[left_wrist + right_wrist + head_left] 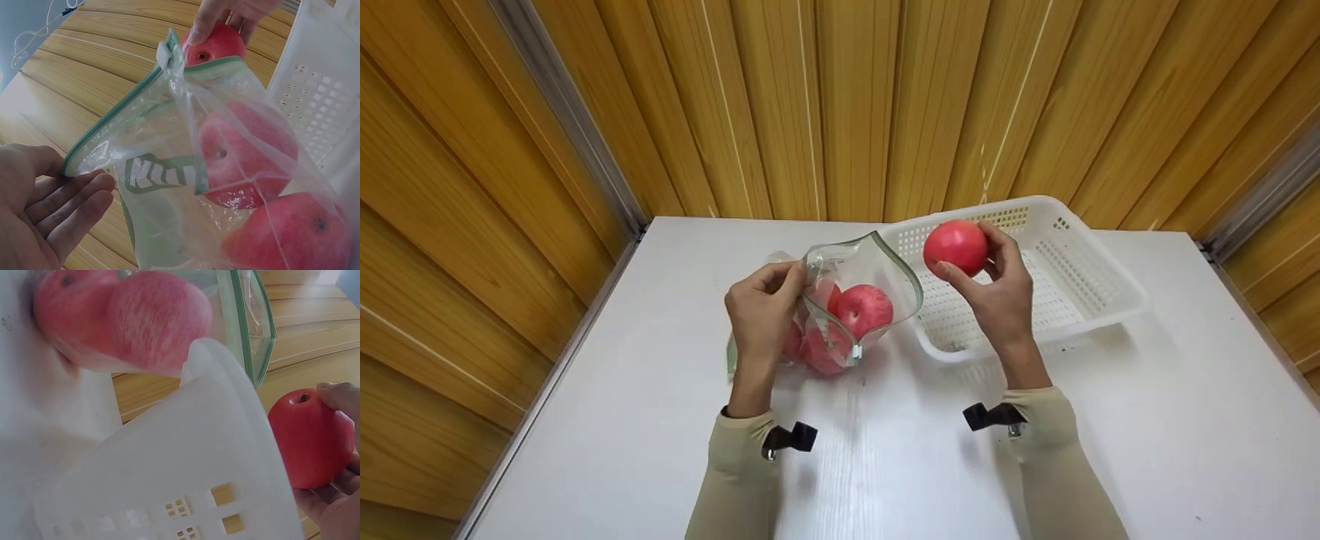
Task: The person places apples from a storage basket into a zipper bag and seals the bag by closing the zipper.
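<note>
My left hand [765, 304] pinches the green-edged rim of a clear zip bag [901, 262] between thumb and fingers. The bag's mouth gapes toward the right, and its white slider [857, 352] sits at the near corner. Several red apples lie inside; one apple [865, 309] shows through the opening, and another apple [292, 233] presses against the plastic in the left wrist view. My right hand [1001, 289] grips a red apple [956, 247] over the left part of a white basket [1080, 322], to the right of the bag. In the right wrist view this apple's stem hollow faces up.
The perforated white basket stands at the right on the white table [622, 450], its left end beside the bag. Wood-look panels [840, 112] rise behind the table and on both sides. A white cable [28, 36] hangs at the upper left in the left wrist view.
</note>
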The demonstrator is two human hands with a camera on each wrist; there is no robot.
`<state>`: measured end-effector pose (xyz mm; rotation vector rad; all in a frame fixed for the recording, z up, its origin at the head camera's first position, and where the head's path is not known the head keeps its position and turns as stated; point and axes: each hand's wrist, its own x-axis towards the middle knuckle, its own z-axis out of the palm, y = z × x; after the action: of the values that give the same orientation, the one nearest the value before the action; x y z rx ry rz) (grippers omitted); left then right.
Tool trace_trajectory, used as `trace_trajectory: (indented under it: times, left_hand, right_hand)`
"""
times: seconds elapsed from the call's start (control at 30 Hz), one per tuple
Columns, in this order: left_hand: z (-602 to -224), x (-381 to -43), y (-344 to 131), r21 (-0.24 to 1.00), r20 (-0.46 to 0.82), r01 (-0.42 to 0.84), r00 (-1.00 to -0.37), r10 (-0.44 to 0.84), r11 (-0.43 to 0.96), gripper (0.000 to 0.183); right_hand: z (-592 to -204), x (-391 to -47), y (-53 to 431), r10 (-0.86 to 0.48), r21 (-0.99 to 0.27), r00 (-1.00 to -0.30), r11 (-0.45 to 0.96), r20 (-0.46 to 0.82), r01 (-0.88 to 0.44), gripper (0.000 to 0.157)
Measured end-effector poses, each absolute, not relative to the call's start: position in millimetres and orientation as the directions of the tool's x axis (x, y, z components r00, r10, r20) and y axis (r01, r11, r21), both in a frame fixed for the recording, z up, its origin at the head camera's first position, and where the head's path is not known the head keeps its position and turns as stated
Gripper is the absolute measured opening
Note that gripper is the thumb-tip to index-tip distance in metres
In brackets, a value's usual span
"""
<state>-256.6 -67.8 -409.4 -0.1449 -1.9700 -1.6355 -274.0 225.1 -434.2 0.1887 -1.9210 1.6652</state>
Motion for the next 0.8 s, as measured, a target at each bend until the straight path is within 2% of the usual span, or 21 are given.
trace_trajectory:
  times: [0.27, 0.8]
  left_hand:
    - [-413, -255, -65, 0.880, 0.468, 0.416, -0.842, -0.268, 0.228, 0.011]
    - [-413, -253, -67, 0.875, 0.474, 0.418, -0.842, -0.258, 0.245, 0.010]
  right_hand:
    - [-437, -265, 221, 0.263, -0.866, -0.827, 0.204, 0.497, -0.456, 0.076]
    - [-429, -248, 194, 0.188, -0.815, -0.795, 0.198, 0.577, -0.544, 0.077]
